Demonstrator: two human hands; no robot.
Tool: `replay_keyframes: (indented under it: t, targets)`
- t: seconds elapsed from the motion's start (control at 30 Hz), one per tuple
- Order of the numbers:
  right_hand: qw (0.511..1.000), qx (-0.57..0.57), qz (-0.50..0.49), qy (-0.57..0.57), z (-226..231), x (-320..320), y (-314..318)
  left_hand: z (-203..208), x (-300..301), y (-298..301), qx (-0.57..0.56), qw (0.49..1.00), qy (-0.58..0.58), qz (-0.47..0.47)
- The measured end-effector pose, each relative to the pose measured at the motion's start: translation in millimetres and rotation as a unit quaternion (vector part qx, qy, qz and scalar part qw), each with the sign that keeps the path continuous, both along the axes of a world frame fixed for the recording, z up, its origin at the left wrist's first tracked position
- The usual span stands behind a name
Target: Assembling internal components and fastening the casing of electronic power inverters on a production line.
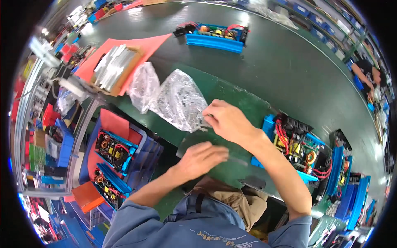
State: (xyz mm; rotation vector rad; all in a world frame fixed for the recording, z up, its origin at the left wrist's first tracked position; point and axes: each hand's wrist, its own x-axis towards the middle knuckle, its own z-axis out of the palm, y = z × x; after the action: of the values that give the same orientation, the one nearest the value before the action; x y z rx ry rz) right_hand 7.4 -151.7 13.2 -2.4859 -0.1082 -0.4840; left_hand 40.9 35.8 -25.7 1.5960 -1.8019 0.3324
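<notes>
Two bags (180,97) on tabletop (297,78); right hand (228,122), fingers curled, at right one's edge; left hand (202,159) nearer, fingers blurred; either pinch unclear.

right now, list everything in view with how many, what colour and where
workbench: one, dark green, across the view
far circuit unit: one, blue-cased, far side of bench
near circuit unit: one, blue-cased, beside right forearm
right-edge units: several, blue, lower right
plastic bags: apparently two, clear, left of right hand
sheet: one, orange-pink, upper left of bench
metal bars: several, silver, in box on sheet
box: one, brown, on sheet
crate: one, blue, lower left
crated units: two, blue-cased, at crate
co-worker: one, dark top, far right
left hand: one, bare, centre, blurred
right hand: one, bare, at bag's edge
</notes>
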Motion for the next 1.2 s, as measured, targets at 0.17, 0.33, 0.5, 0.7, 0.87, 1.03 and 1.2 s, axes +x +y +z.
replay_keyframes:
  t: [0.17, 0.33, 0.5, 0.7, 0.87, 1.03, 1.2]
  targets:
    - [0.992, -0.127, 0.002, 0.009, -28, 47, 21, -11, -27, 39, -0.045, 0.971, 0.206, 0.109]
    - [0.993, -0.105, 0.007, -0.053, -23, 42, 9, -12, -45, 57, -0.050, 0.883, 0.419, 0.207]
    - [0.994, -0.014, -0.069, -0.081, -24, 31, 18, -9, -39, 44, 0.002, 0.784, 0.603, 0.149]
    - [0.988, 0.100, -0.079, -0.093, -16, -7, 9, 5, -32, 36, -0.014, 0.735, 0.664, 0.140]
    - [0.925, 0.360, -0.122, 0.019, 12, -99, 18, 24, -29, 22, 0.012, 0.717, 0.688, 0.111]
    - [0.885, 0.408, -0.225, 0.005, 22, -188, 31, 52, -56, -6, 0.083, 0.727, 0.681, 0.043]
    - [0.860, 0.427, -0.278, -0.026, 21, -238, 29, 59, -83, -40, 0.123, 0.730, 0.672, -0.017]
